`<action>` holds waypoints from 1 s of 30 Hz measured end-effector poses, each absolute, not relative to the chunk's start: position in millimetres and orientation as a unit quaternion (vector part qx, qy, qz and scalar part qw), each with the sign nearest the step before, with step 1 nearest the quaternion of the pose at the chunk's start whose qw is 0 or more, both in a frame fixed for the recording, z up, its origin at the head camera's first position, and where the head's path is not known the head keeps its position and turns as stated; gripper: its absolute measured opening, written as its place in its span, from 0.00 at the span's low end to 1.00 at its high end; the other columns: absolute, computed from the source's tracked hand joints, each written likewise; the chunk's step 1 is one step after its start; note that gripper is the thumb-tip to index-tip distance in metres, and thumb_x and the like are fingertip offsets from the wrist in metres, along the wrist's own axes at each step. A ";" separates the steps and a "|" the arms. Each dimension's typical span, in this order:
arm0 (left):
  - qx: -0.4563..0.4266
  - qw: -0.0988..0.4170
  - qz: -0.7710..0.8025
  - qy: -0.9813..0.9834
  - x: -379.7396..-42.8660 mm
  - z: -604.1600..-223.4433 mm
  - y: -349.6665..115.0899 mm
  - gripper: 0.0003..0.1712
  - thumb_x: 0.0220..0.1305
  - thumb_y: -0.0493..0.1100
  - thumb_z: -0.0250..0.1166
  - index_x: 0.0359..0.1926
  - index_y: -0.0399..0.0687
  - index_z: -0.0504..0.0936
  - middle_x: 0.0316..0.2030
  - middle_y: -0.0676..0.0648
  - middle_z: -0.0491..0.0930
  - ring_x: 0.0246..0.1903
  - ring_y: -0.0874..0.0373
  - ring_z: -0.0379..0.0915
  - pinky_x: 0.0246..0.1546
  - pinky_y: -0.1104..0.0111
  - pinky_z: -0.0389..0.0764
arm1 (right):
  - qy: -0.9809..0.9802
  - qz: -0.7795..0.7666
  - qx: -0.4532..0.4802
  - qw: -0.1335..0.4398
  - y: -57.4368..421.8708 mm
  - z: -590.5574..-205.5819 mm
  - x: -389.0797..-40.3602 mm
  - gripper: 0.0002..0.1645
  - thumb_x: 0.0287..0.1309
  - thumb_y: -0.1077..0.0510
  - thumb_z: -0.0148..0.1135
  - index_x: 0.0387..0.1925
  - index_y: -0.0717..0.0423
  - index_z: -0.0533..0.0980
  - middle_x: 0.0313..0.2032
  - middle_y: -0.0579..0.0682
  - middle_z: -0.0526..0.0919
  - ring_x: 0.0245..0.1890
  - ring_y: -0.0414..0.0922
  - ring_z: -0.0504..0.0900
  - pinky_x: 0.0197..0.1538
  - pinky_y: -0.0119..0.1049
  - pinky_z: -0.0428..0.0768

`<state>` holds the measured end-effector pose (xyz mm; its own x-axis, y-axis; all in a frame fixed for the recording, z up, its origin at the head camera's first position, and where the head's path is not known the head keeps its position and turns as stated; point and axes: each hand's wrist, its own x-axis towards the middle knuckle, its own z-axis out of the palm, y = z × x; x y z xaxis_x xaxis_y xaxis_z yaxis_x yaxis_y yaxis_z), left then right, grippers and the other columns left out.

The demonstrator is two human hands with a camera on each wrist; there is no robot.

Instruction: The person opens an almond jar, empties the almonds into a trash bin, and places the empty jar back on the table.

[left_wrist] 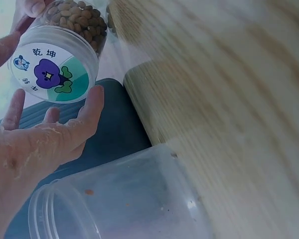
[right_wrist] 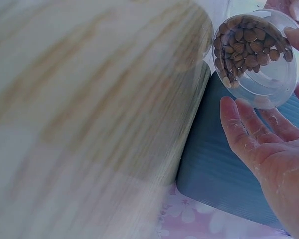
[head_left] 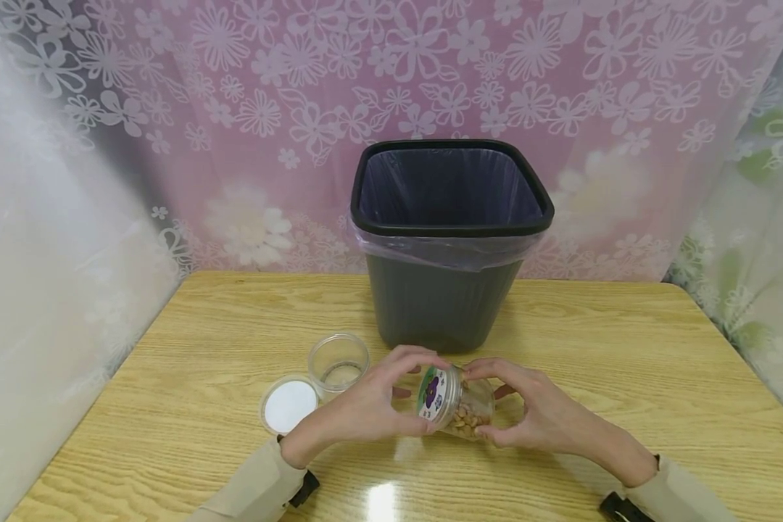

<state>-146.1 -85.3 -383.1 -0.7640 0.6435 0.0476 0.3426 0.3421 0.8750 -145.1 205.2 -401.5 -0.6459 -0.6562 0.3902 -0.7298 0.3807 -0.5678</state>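
A clear plastic jar (head_left: 472, 415) of brown nuts lies tipped on its side between both hands, just above or on the table; which, I cannot tell. Its lid (head_left: 433, 395) is on and bears a round label with a purple flower, also plain in the left wrist view. The left hand (head_left: 380, 407) grips the lid's rim between thumb and fingers. At the base end, the right hand (head_left: 540, 412) holds the jar with thumb below and fingers above. The nuts (right_wrist: 246, 47) show through the jar's bottom in the right wrist view.
An open clear jar (head_left: 338, 355) stands left of the left hand, with a white-topped round lid (head_left: 291, 406) beside it. Behind the hands stands a dark grey bin (head_left: 440, 297) with a purple liner, on the wooden table (head_left: 626, 348). A flowered curtain (head_left: 287, 145) hangs behind.
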 end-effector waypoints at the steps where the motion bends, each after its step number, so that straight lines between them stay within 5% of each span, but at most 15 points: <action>1: 0.311 0.156 0.482 0.804 -146.1 -383.2 -85.6 0.43 0.54 0.45 0.77 0.68 0.78 0.70 0.72 0.57 0.63 0.70 0.51 0.63 0.61 0.59 0.80 | -0.829 0.368 0.418 0.051 205.2 -401.6 -145.2 0.41 0.47 0.58 0.82 0.63 0.45 0.73 0.59 0.48 0.81 0.57 0.42 0.82 0.43 0.35 0.88; 11: 0.325 0.155 0.475 0.803 -146.3 -384.0 -85.4 0.44 0.55 0.40 0.75 0.68 0.78 0.69 0.71 0.60 0.63 0.68 0.53 0.65 0.59 0.61 0.80 | -0.827 0.368 0.422 0.056 205.3 -402.1 -146.0 0.41 0.46 0.59 0.82 0.62 0.47 0.73 0.59 0.49 0.81 0.57 0.42 0.82 0.43 0.35 0.88; 30: 0.308 0.165 0.468 0.812 -147.5 -386.3 -85.3 0.42 0.59 0.48 0.74 0.70 0.81 0.66 0.69 0.57 0.65 0.64 0.50 0.71 0.54 0.67 0.82 | -0.824 0.368 0.426 0.060 204.4 -402.6 -146.7 0.41 0.44 0.61 0.82 0.62 0.49 0.74 0.59 0.50 0.82 0.57 0.42 0.82 0.42 0.35 0.88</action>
<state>-147.5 -85.3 -386.3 -0.7565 0.6537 0.0206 0.3454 0.3726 0.8613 -146.7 204.4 -402.6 -0.6291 -0.6585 0.4130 -0.7470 0.3653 -0.5555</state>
